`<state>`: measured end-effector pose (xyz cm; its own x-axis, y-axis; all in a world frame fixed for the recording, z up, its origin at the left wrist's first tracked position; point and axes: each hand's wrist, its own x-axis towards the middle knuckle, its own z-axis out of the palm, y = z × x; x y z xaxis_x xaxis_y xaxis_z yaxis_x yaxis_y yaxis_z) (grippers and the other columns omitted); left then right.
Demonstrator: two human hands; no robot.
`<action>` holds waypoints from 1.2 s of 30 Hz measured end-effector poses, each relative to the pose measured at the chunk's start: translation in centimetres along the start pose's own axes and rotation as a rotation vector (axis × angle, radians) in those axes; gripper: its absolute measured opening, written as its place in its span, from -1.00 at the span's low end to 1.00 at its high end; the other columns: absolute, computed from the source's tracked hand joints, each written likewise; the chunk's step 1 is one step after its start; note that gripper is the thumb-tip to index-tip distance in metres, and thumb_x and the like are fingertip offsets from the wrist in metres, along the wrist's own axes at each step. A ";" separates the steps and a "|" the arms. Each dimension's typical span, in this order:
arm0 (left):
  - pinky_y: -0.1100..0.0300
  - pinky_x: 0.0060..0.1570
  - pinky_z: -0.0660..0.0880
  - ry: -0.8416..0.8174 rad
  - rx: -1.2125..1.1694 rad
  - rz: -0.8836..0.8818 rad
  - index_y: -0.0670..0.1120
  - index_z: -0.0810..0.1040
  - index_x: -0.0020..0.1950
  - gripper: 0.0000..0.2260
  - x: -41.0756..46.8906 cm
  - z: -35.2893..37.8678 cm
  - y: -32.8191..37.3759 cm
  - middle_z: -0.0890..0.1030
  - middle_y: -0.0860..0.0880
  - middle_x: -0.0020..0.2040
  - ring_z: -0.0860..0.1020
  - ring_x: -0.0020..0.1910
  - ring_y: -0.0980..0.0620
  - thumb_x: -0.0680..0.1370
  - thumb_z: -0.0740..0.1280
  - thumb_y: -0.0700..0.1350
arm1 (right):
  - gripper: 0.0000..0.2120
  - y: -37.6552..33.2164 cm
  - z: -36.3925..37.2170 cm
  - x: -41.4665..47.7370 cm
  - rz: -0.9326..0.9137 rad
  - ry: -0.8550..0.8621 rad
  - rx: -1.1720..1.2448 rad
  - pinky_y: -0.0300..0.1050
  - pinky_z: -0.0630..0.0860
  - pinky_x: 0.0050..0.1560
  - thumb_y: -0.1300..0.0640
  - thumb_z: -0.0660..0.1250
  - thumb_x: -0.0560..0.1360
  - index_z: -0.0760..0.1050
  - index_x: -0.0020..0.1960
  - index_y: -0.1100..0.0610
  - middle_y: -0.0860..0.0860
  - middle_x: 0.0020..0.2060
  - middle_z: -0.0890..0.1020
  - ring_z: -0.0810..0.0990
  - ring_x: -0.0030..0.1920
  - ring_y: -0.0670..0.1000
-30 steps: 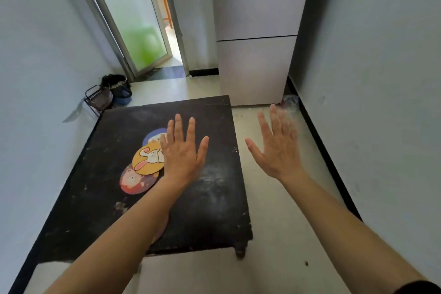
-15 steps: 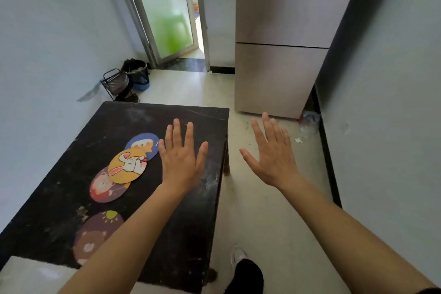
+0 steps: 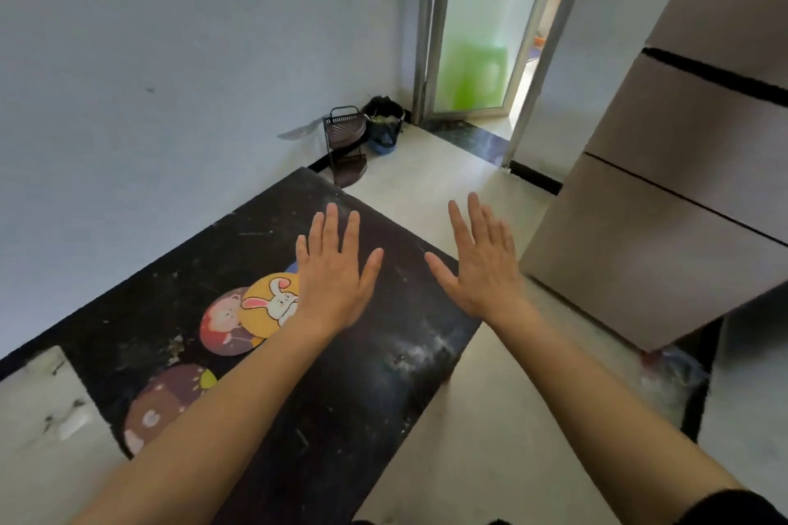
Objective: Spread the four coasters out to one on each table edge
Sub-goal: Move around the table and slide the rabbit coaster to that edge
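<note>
On the black low table lie round cartoon coasters in a row. A yellow rabbit coaster overlaps a red one. A sliver of a blue coaster peeks from under my left hand. A brown coaster lies apart near the table's left end, partly under my left forearm. My left hand hovers flat above the table, fingers apart, holding nothing. My right hand is spread the same way over the table's right edge, empty.
A pale wall runs along the table's far side. A grey fridge stands at the right. A wire rack and a dark bucket sit in the corner by a frosted glass door. Light floor surrounds the table.
The view has swung left and tilted, so the table sits diagonally. Both hands have stayed spread and empty; the right hand now reaches over the table's edge instead of the floor.
</note>
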<state>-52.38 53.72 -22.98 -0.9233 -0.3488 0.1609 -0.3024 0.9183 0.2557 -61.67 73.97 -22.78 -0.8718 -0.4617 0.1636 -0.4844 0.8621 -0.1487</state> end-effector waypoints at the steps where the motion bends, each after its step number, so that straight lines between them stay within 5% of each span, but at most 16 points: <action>1: -0.19 0.53 -0.02 -0.010 0.019 -0.052 -0.02 0.02 0.63 -0.38 0.5 0.2 -0.6 -0.05 -0.15 0.64 -0.07 0.61 -0.16 0.63 -0.07 0.25 | -0.22 -0.6 0.6 1.6 -0.051 -0.018 0.011 0.18 -0.14 0.57 -0.37 -0.05 0.55 -0.25 0.60 -0.04 0.09 0.61 -0.20 -0.16 0.61 0.17; 13: -0.22 0.45 0.15 -0.130 -0.158 -0.919 -0.04 0.11 0.60 -0.40 2.1 5.7 -7.3 0.13 -0.19 0.60 0.12 0.55 -0.24 0.62 0.02 0.23 | -0.30 -4.8 10.4 17.1 -0.467 -0.412 0.138 0.16 0.18 0.52 -0.26 0.08 0.60 -0.10 0.61 -0.01 0.09 0.62 -0.03 0.04 0.60 0.18; 17: -0.19 0.46 0.13 -0.202 -0.263 -1.103 -0.04 0.06 0.61 -0.37 1.8 6.4 -8.7 0.07 -0.15 0.62 0.11 0.55 -0.27 0.62 0.05 0.24 | -0.30 -7.9 12.9 18.9 -0.536 -0.594 0.204 0.17 0.38 0.38 -0.09 0.24 0.59 0.00 0.60 0.05 0.12 0.56 0.22 0.26 0.52 0.19; 27: -0.03 0.31 0.36 -0.091 -0.791 -1.381 -0.09 0.23 0.54 -0.48 2.5 12.7 -18.6 0.41 -0.06 0.43 0.40 0.39 -0.12 0.58 0.23 -0.11 | -0.59 -18.1 23.8 17.9 -0.179 -0.894 0.540 0.07 0.52 0.15 0.08 0.21 0.58 0.36 0.40 0.19 0.15 0.20 0.58 0.57 0.20 0.15; 30: -0.09 0.21 0.50 -0.044 -0.886 -1.430 -0.06 0.44 0.35 -0.55 1.9 15.4 -21.3 0.55 -0.08 0.24 0.52 0.18 -0.09 0.45 0.24 -0.06 | -0.95 -19.8 26.5 16.7 -0.046 -0.855 0.597 -0.04 0.39 -0.29 0.23 0.22 0.49 0.44 -0.13 0.15 0.05 -0.30 0.50 0.47 -0.29 0.02; 31: -0.11 0.18 0.52 -0.014 -0.898 -1.445 -0.03 0.47 0.28 -0.57 1.7 15.8 -21.6 0.56 -0.09 0.19 0.53 0.13 -0.08 0.41 0.23 -0.05 | -0.88 -20.2 26.9 16.3 -0.005 -0.831 0.618 -0.06 0.31 -0.36 0.22 0.23 0.47 0.37 -0.24 0.13 0.02 -0.37 0.45 0.41 -0.35 0.00; 34: 0.05 0.03 0.53 0.014 -0.978 -1.478 -0.02 0.44 0.14 -0.71 1.0 16.4 -22.2 0.55 -0.06 0.05 0.54 0.03 -0.03 0.43 0.26 -0.08 | -0.78 -20.5 27.1 15.4 0.070 -0.805 0.659 -0.09 0.31 -0.36 0.09 0.28 0.51 0.45 -0.23 0.21 0.12 -0.34 0.54 0.45 -0.29 0.03; 36: 0.03 0.05 0.55 0.011 -1.059 -1.489 -0.04 0.48 0.19 -0.55 0.2 17.3 -23.4 0.60 -0.08 0.07 0.59 0.08 -0.09 0.31 0.31 0.02 | -0.76 -20.4 27.0 15.3 0.050 -0.838 0.667 -0.11 0.42 -0.25 0.05 0.27 0.56 0.59 -0.06 0.21 0.13 -0.17 0.67 0.58 -0.14 0.09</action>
<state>-49.55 35.41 -45.48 -0.0545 -0.6762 -0.7347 -0.5129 -0.6124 0.6016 -67.07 43.64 -43.56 -0.5405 -0.6441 -0.5413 -0.1672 0.7128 -0.6812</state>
